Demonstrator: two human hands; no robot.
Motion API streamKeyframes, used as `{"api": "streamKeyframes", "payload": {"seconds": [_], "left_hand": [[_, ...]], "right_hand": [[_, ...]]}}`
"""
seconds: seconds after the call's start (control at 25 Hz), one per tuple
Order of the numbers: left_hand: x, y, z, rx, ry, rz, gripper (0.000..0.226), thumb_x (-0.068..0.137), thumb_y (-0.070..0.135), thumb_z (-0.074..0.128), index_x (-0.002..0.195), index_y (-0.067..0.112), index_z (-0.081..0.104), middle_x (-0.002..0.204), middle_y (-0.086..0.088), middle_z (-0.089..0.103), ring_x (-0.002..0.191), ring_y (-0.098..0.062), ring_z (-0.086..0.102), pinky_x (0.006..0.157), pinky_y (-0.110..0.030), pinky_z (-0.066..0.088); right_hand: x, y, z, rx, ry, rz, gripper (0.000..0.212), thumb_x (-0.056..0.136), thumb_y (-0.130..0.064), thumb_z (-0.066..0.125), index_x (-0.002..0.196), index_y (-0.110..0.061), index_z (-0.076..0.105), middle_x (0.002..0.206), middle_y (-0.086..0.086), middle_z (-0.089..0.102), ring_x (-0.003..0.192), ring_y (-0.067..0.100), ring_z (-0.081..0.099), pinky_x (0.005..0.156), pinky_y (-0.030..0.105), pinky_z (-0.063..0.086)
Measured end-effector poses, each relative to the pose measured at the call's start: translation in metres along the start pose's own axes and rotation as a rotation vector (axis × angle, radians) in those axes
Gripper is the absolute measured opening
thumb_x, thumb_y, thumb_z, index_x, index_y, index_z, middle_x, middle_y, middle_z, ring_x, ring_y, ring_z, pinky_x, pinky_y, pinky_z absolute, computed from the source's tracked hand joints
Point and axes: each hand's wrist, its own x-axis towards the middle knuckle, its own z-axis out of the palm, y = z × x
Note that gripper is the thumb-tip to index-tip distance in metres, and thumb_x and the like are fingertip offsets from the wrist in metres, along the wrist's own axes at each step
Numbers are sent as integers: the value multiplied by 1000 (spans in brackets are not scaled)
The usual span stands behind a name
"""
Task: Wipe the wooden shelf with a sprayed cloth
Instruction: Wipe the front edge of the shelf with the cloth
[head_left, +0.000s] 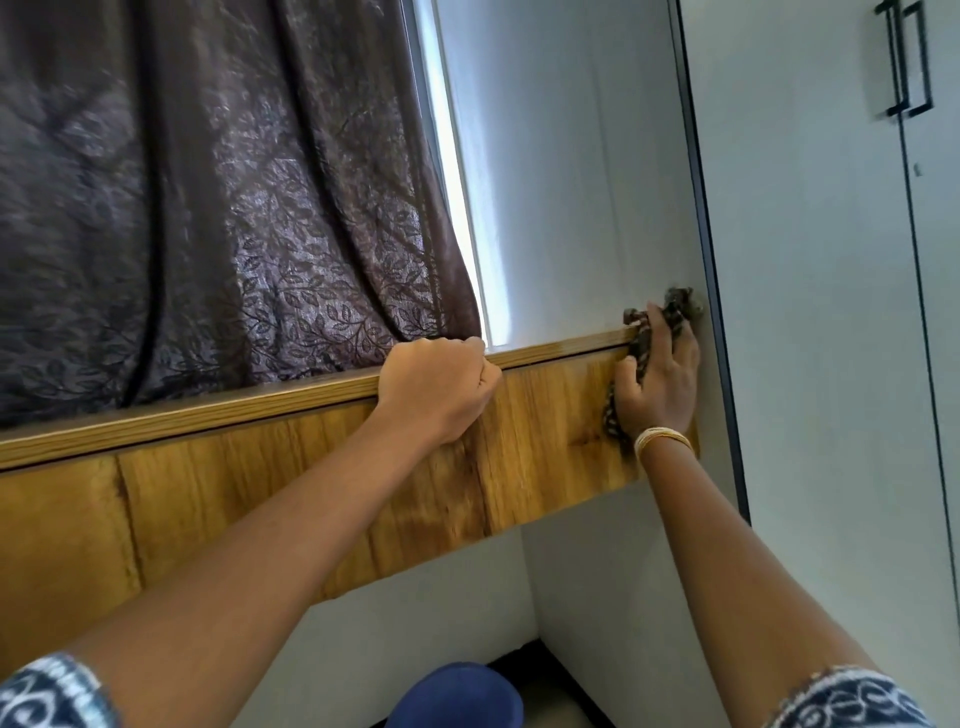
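Mottled cloth (675, 306) on grained wooden shelf (550, 410)

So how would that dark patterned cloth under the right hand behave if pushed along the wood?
The dark patterned cloth is likely floppy: it bunches above the right hand and drapes over the wooden shelf edge. It probably slides only while pressed flat, and looks light, crumpling easily.

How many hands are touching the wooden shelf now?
2. The left hand grips the wooden shelf's top edge near its middle; the right hand presses the cloth at its right end.
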Motion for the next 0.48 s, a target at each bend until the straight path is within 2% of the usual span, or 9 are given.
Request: {"api": "streamKeyframes", "payload": {"seconds": [0.12, 0.24, 0.48], "left_hand": [[0, 1, 0, -11, -3, -11, 35, 96, 32, 30, 88, 16, 61, 63, 2, 53, 57, -21, 48, 54, -31, 29], [1, 1, -2, -10, -10, -16, 36, 95, 32, 30, 87, 15, 61, 60, 3, 50, 54, -20, 46, 52, -31, 26], [1, 1, -2, -19, -8, -30, 35, 95, 31, 30, 85, 15, 60, 62, 3, 52, 57, -22, 49, 56, -32, 33]], "right_hand": [[-24, -12, 12, 85, 71, 261, 70, 87, -41, 38, 154, -32, 22, 159, 16, 23, 147, 31, 20, 117, 46, 22], [-59, -13, 20, 102, 151, 557, 68, 93, -44, 39, 155, -26, 21, 160, 16, 22, 146, 36, 20, 117, 50, 23], [-63, -20, 22, 183, 214, 781, 69, 95, -44, 43, 156, -21, 21, 161, 15, 18, 145, 39, 21, 114, 51, 26]]}}
